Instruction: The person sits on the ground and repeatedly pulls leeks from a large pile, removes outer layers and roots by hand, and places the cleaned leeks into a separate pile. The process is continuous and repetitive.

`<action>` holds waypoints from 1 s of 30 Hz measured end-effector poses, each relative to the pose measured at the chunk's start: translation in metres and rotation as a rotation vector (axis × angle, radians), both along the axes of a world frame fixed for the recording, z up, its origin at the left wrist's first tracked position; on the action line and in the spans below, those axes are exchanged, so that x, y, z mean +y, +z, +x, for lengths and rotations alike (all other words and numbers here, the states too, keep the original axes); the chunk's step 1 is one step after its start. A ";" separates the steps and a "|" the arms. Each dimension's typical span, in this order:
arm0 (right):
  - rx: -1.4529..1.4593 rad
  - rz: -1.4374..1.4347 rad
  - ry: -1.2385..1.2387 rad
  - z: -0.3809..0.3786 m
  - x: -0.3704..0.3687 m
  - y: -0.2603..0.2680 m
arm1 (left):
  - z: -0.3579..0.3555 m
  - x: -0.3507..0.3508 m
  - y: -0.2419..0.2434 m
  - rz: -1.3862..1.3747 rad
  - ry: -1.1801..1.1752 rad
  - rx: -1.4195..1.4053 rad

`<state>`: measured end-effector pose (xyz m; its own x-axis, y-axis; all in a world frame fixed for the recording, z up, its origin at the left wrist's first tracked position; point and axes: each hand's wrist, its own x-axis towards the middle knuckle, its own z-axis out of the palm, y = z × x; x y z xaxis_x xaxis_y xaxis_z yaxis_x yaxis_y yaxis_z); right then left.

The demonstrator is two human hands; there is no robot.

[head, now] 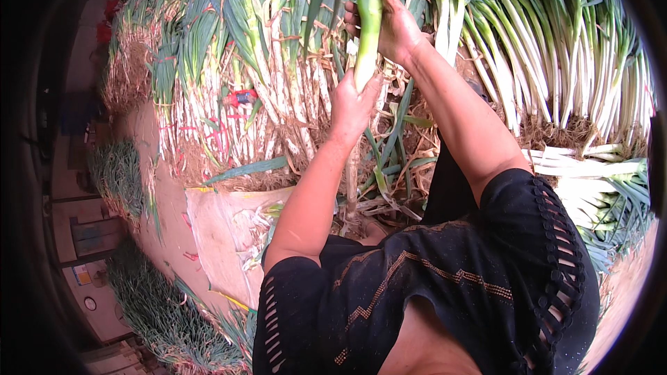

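A large green onion stalk point(370, 26) stands nearly upright in front of me, pale green low down and darker towards its leaves. My left hand point(355, 104) grips it low, thumb and fingers wrapped around the stalk. Higher up, my right hand point(398, 31) reaches around from the right, its fingertips showing past the stalk's left side and its thumb along the right. The leaf tops run out of the picture. Below my left hand, loose green leaves point(398, 135) and dry peelings point(419, 161) lie between my legs.
Unpeeled green onions with soiled roots point(292, 78) stand massed at the front left. Cleaned white-stemmed onions point(542, 62) stand at the right, with others lying below them point(594, 166). A pale woven sack point(219, 224) lies on the floor at the left. More bundles point(161, 302) stand behind it.
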<state>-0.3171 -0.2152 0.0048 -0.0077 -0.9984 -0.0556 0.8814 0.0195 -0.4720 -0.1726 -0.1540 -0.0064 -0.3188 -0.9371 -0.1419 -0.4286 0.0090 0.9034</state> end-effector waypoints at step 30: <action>-0.077 -0.432 0.410 -0.003 0.006 -0.007 | 0.016 -0.012 -0.006 0.462 -0.250 0.595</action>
<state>-0.3202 -0.2093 -0.0027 0.3706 -0.8516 0.3708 0.8746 0.1856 -0.4479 -0.1567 -0.1655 -0.0120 -0.6566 -0.7154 -0.2389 0.0926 -0.3908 0.9158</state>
